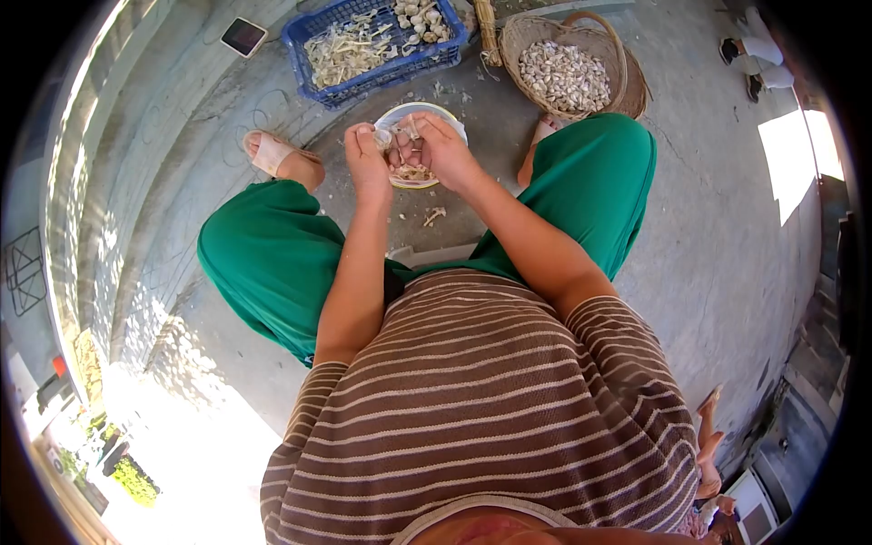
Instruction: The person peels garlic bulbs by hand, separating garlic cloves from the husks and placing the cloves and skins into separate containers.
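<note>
The left hand (367, 165) and right hand (447, 154) pinch garlic (382, 138) with bent fingers over the bowl (416, 185), top middle of the frame, so it can catch bits.

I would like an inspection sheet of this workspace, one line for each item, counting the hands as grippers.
Surface: grey concrete floor, scattered scraps.
Job's things: blue plastic crate with garlic bulbs; wicker basket of garlic cloves; round bowl.
Clutter: smartphone on the left.
Grippers: left hand and right hand pinch pale garlic pieces over the bowl; details too small.
Cables: nothing clearly seen.
Surroundings: other people's legs at upper right and lower right.
</note>
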A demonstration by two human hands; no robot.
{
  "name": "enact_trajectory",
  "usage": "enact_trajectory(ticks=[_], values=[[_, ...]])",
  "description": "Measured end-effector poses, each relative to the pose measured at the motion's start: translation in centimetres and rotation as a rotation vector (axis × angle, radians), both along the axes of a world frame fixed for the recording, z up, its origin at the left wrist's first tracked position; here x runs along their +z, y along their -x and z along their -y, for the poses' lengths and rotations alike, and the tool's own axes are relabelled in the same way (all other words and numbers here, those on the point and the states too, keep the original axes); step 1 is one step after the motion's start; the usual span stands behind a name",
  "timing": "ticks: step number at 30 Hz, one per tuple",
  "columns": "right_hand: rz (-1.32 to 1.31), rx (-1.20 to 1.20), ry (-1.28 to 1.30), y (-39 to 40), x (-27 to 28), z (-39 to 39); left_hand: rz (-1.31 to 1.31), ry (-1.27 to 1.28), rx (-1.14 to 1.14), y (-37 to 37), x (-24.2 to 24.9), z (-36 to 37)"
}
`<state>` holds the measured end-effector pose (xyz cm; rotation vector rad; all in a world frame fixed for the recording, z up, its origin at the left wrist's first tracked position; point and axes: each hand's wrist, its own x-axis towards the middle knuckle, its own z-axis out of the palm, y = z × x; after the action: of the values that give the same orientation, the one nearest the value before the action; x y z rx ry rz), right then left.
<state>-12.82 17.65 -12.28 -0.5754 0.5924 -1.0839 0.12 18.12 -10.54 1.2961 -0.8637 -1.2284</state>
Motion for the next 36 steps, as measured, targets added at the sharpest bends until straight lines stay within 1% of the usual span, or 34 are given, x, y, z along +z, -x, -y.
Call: enact_trajectory(ticks=[2,3,5,6,8,12,14,15,17,18,20,24,26,27,29,30,32,33,35,36], values=[[0.071,-0.027,-0.097,-0.1,0.2,0.1,-0.257,-0.068,0.086,-0.1,0.2,0.1],[0.071,-0.027,-0.097,0.0,-0.2,0.2,-0.257,-0.068,0.086,-0.1,0.3,0.1],[0.053,-0.044,-0.084,0.0,-1.1,0.4,-0.4,-0.126,0.093,0.0,0.6,0.1],[0.053,-0.044,-0.085,0.0,-0.7,0.5,-0.401,-0.126,0.093,-0.1,0.4,0.1],[0.16,-0.066,-0.198,0.0,0.1,0.5,-0.429,-0.181,0.031,-0.2,0.1,0.1],[0.097,-0.05,-0.143,-0.2,-0.3,0.7,-0.393,-0.193,0.019,-0.1,0.6,-0.2],[-0.038,-0.016,-0.058,0.2,-1.0,0.7,-0.251,-0.199,-0.016,0.0,0.4,-0.1],[-0.039,-0.014,-0.055,0.4,-1.0,0.8,-0.252,-0.196,-0.015,0.0,0.2,-0.1],[-0.151,0.036,-0.031,0.6,-1.0,0.8,-0.208,-0.183,-0.113,0.0,-0.3,-0.2],[-0.151,0.036,-0.031,0.5,-0.9,0.8,-0.208,-0.183,-0.112,0.1,-0.1,-0.2],[-0.333,-0.102,0.093,0.2,-0.8,0.7,-0.197,-0.179,-0.086,0.3,0.2,-0.2],[-0.292,-0.12,0.19,0.1,0.3,0.4,-0.225,-0.193,-0.114,0.2,0.7,-0.2],[-0.411,-0.073,0.246,0.6,1.2,0.5,-0.348,-0.249,-0.192,0.0,0.7,-0.2],[-0.41,-0.073,0.246,0.6,0.6,0.6,-0.348,-0.249,-0.192,0.1,0.6,-0.2],[-0.575,-0.153,0.427,0.5,-1.2,1.1,-0.247,-0.176,-0.166,0.2,0.1,-0.2],[-0.575,-0.154,0.427,0.5,-1.1,1.1,-0.246,-0.175,-0.167,0.2,0.0,-0.2],[-0.497,-0.116,0.353,0.7,-1.0,1.1,-0.147,-0.062,-0.173,0.2,-0.4,-0.3],[-0.497,-0.117,0.353,0.8,-0.7,1.0,-0.146,-0.062,-0.174,0.3,-0.3,-0.3],[-0.396,-0.042,0.212,1.2,-0.3,0.9,-0.098,-0.076,-0.145,0.4,-0.3,-0.3],[-0.396,-0.043,0.212,1.2,0.0,0.8,-0.098,-0.075,-0.146,0.4,-0.2,-0.3]])
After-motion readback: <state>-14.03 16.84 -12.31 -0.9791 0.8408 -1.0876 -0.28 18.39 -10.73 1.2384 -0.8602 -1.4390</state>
